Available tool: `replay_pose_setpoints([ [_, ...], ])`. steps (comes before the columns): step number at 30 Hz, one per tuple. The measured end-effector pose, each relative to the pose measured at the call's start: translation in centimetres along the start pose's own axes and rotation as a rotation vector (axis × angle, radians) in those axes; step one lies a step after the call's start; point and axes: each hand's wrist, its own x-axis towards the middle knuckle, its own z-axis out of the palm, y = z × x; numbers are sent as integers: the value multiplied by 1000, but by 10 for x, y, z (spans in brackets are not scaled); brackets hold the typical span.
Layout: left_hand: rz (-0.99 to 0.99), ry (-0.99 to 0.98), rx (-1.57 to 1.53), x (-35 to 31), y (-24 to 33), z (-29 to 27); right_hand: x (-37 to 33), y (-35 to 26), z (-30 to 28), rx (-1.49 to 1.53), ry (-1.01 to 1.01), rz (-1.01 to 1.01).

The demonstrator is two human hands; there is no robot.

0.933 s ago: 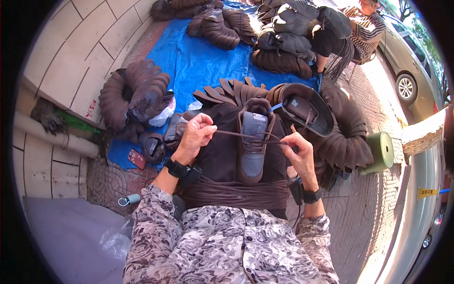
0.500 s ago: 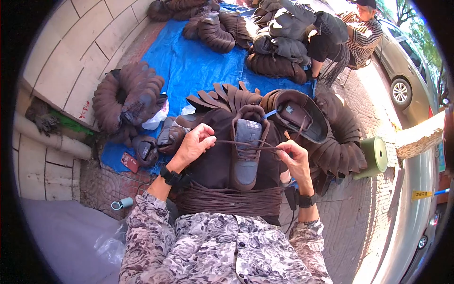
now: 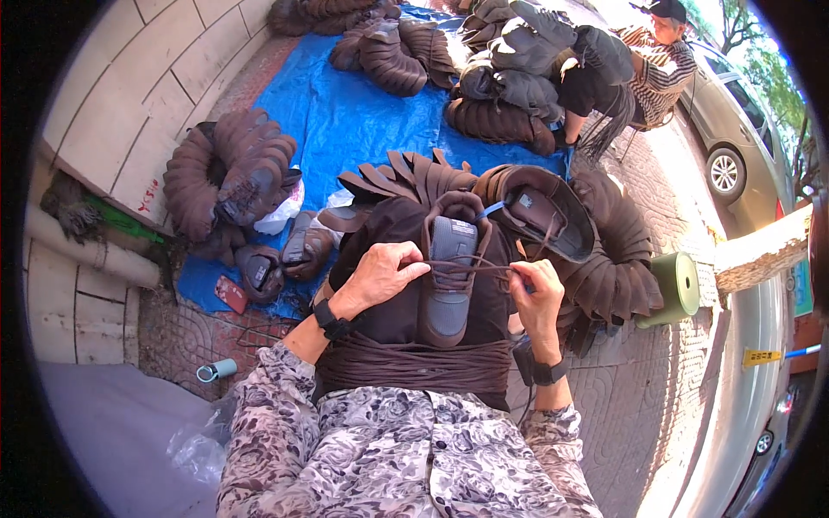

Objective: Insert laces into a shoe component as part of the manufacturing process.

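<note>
A brown shoe with a grey toe and tongue lies on my lap, its toe toward me. A thin brown shoelace runs across its tongue. At the left of the shoe, my left hand pinches one end of the lace between thumb and fingers. On the other side my right hand grips the lace near its other end, fingers closed. A thick bundle of brown laces lies across my lap, below the shoe. Just beyond my right hand, another brown shoe piece shows its opening and a blue strip.
Curled stacks of brown shoe pieces lie around a blue tarp. A green roll and a tree trunk stand at the right. Another person sits at the far right by a parked car. A red phone-like object lies at left.
My left hand has moved right, closer to the shoe, still pinching the lace. My right hand has shifted slightly and keeps hold. The lace between them is shorter and slacker.
</note>
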Motion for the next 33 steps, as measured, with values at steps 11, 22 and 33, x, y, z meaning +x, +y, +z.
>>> replay_pose_setpoints([
  [11, -110, 60, -69, -5, 3, -2, -1, -4, 5, -294, 117, -239],
  [22, -193, 139, -113, -27, -1, -37, -2, -7, 20, -121, 7, -245],
  [33, -162, 167, 14, -44, -34, -90, 1, -4, 24, 146, -38, 24],
])
